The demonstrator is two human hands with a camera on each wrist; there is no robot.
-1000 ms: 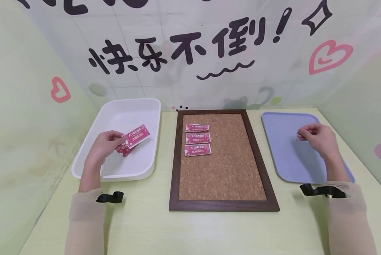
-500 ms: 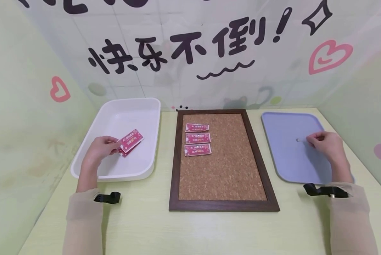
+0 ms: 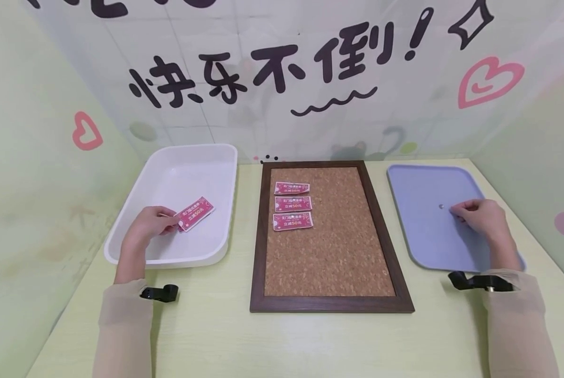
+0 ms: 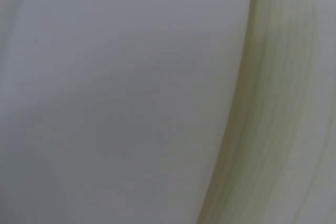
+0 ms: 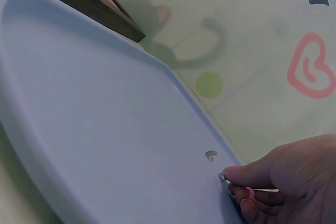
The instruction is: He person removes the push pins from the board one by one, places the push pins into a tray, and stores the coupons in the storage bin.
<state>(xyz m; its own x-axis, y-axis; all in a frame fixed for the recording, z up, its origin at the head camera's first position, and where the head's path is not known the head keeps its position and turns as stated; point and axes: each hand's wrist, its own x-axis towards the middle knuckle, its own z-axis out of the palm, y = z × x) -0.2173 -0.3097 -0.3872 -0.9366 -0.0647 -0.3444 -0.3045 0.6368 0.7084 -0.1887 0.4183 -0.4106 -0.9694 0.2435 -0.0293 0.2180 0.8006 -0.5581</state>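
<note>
Over the white plastic bin (image 3: 175, 257), my left hand (image 3: 150, 223) pinches the near corner of a pink paper coupon (image 3: 195, 213). A second pink edge shows just beneath that coupon. At the blue tray (image 3: 416, 231), my right hand (image 3: 481, 216) has its thumb and fingers together on a small silvery thumbtack (image 5: 222, 176), seen in the right wrist view. Another thumbtack (image 5: 211, 155) lies on the tray just beyond the fingertips. Three pink coupons (image 3: 293, 221) sit in a column at the upper left of the cork board (image 3: 329, 262).
The brown-framed board stands between the bin and the tray on the pale wooden table (image 3: 282, 346). A printed wall (image 3: 263, 131) rises right behind all three. In the left wrist view only the bin's wall (image 4: 131, 103) and the table show.
My left hand has lowered with the coupon, which lies flatter over the bin. My right hand has moved right and down, uncovering a thumbtack on the tray.
</note>
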